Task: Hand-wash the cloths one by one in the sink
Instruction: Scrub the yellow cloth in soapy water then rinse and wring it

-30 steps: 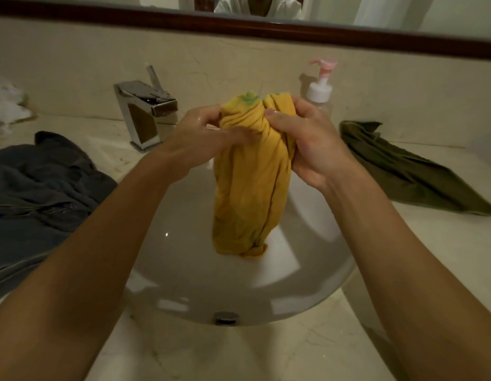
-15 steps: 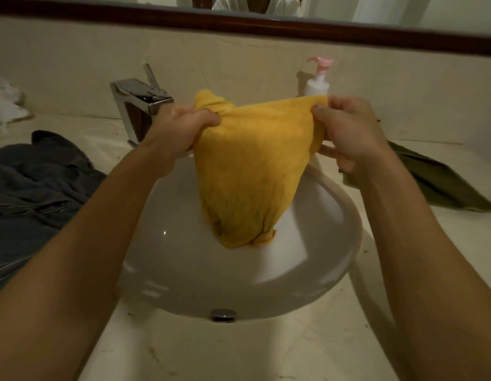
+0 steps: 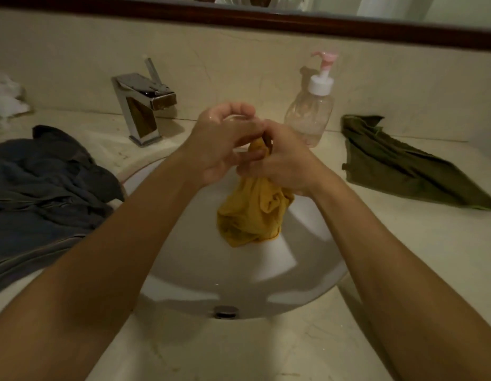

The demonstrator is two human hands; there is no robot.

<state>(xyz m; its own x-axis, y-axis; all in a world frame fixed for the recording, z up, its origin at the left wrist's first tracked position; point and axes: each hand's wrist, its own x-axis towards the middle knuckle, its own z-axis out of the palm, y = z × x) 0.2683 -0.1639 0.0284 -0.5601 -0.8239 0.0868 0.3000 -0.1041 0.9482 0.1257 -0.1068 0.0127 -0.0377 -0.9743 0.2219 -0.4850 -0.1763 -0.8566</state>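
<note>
Head view, looking down at a white sink (image 3: 238, 279) set in a pale worktop (image 3: 409, 259). Two bare forearms reached in from below, and the grips met above the far side of the basin. The right grip (image 3: 284, 165) was closed round the gathered top of a yellow cloth (image 3: 252, 215). The cloth hung in a crumpled bunch over the basin, and whether its lowest fold touched the bowl could not be told. The left grip (image 3: 222, 145) was curled against the top of the bunch, its fingertips meeting the right's. Whether it actually pinched the cloth could not be told.

No water showed at the tap (image 3: 145, 105), back left. A pump bottle (image 3: 311, 116) stood just behind the right grip. A green cloth (image 3: 403, 166) lay on the worktop to the right and a grey cloth (image 3: 41, 188) to the left.

The step looked like wringing or rubbing the yellow cloth. To do it well, both grips would want a firm hold, one just below the other. They would twist in opposite ways and work down the bunch, kept low over the basin so that drips fell inside it. The bottle sat near enough to be knocked by a wide twist.
</note>
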